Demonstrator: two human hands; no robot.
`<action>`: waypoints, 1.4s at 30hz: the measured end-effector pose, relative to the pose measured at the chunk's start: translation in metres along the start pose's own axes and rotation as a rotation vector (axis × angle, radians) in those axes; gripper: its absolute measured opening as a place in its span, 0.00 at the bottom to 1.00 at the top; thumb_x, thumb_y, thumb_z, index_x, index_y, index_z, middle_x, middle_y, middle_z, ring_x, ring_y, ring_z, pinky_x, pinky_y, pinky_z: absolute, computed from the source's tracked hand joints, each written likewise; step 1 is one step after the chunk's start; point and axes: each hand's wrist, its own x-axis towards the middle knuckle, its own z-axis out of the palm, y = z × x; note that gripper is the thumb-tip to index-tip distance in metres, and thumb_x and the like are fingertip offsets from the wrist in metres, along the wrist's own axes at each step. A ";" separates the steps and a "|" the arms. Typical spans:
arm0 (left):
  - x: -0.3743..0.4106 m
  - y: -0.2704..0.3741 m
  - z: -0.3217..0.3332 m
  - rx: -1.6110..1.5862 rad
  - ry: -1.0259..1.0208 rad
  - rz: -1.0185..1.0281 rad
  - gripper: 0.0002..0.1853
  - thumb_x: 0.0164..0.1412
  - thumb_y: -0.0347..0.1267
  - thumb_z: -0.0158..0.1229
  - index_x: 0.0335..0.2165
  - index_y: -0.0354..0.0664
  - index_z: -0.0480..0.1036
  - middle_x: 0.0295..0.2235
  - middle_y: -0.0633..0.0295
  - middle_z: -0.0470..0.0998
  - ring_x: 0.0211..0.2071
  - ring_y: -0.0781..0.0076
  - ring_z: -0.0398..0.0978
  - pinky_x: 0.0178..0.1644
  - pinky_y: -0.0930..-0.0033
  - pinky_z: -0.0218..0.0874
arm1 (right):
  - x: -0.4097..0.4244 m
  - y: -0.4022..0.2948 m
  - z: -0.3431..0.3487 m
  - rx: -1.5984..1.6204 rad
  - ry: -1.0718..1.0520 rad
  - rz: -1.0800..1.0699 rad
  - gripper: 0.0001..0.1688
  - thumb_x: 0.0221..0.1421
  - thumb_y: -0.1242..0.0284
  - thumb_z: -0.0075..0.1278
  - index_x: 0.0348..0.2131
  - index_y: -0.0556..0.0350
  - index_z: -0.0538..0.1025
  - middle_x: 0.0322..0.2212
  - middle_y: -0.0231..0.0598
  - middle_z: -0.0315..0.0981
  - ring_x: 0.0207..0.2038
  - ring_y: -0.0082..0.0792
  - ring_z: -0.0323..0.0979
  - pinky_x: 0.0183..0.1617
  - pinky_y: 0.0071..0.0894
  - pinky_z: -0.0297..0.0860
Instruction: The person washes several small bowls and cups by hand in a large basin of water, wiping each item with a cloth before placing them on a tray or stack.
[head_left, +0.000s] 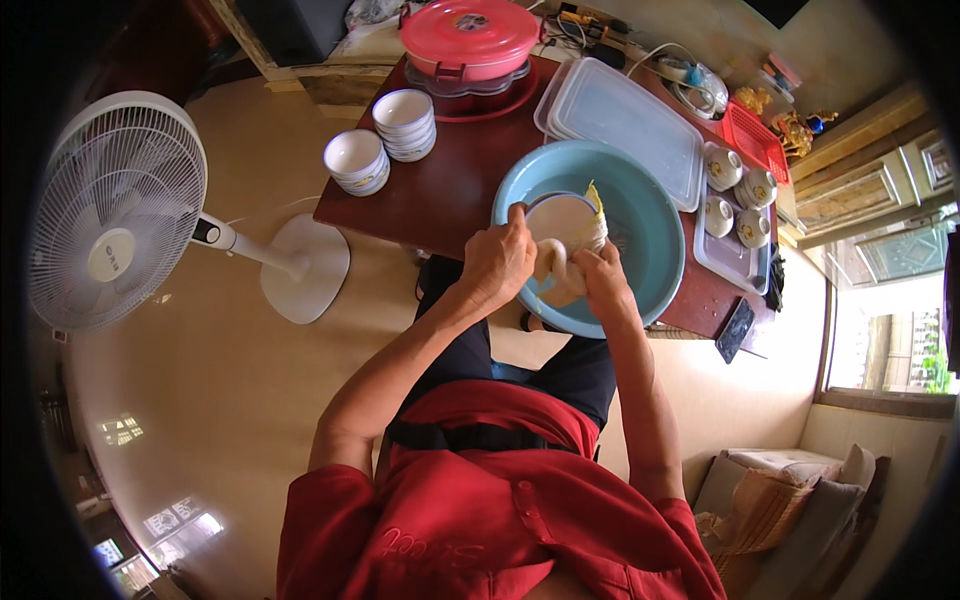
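My left hand (501, 259) grips the rim of a white bowl with a blue edge (559, 214), which is tilted over a blue-green plastic basin (660, 285). In my right hand (602, 279) is a wet, pale cloth with a yellow edge (559, 281), bunched against the bowl. Liquid lies in the basin. Two stacks of patterned bowls (357, 161) (405, 124) stand on the dark red table to the left. Several upturned bowls (724, 166) sit in a clear plastic tray (731, 262) at the right.
A clear plastic lid (622, 120) lies behind the basin, near a pink lidded container (471, 37). A red basket (754, 139) is at the back right. A phone (735, 330) rests at the table's right edge. A white standing fan (120, 217) is on the left.
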 end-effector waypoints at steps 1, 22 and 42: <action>0.000 -0.008 -0.002 0.004 0.049 -0.003 0.11 0.53 0.29 0.48 0.36 0.36 0.62 0.18 0.46 0.72 0.21 0.44 0.71 0.25 0.50 0.63 | -0.004 -0.008 0.007 -0.077 -0.043 -0.004 0.24 0.44 0.79 0.40 0.46 0.64 0.66 0.35 0.40 0.70 0.36 0.31 0.70 0.40 0.26 0.67; 0.083 -0.240 -0.147 -0.230 0.317 -0.639 0.15 0.49 0.29 0.49 0.38 0.37 0.63 0.23 0.57 0.71 0.16 0.75 0.70 0.12 0.73 0.57 | -0.013 0.016 0.003 0.190 -0.094 0.152 0.29 0.42 0.85 0.41 0.49 0.64 0.64 0.38 0.41 0.68 0.39 0.33 0.69 0.43 0.29 0.67; 0.094 -0.297 -0.108 -0.279 0.256 -0.682 0.16 0.47 0.28 0.42 0.38 0.45 0.67 0.16 0.60 0.69 0.11 0.77 0.65 0.08 0.75 0.51 | -0.038 -0.005 -0.027 0.048 0.036 -0.009 0.29 0.42 0.83 0.41 0.48 0.62 0.64 0.36 0.34 0.68 0.39 0.26 0.67 0.46 0.25 0.63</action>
